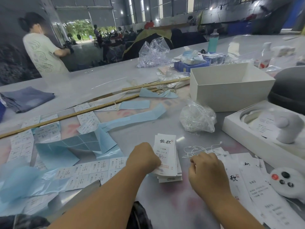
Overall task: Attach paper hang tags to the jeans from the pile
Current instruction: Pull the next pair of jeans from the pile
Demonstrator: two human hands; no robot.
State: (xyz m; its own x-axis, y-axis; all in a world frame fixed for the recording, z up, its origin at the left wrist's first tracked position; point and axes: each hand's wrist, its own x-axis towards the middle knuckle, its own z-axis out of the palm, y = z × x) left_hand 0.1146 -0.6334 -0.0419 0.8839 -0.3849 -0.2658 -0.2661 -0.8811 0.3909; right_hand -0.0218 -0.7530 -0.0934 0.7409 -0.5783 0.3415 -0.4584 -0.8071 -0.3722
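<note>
On the tag stack (pixel 165 156) (white), left hand (pixel 142 157) rests.

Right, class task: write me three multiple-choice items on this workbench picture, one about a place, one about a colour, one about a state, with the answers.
1. Where does the stack of white paper hang tags lie?
A. inside the open white cardboard box
B. on the grey table between the two hands
C. on the folded blue-grey jeans

2. What colour is the loose sticker backing paper?
A. light blue
B. yellow
C. red

3. What is the left hand doing?
A. lying flat and open
B. gripping a long wooden ruler
C. holding the stack's edge with curled fingers

Answers: B, the stack sits on the table beside the right hand; A, the sheets are pale blue; C, its fingers curl at the tags.
</note>
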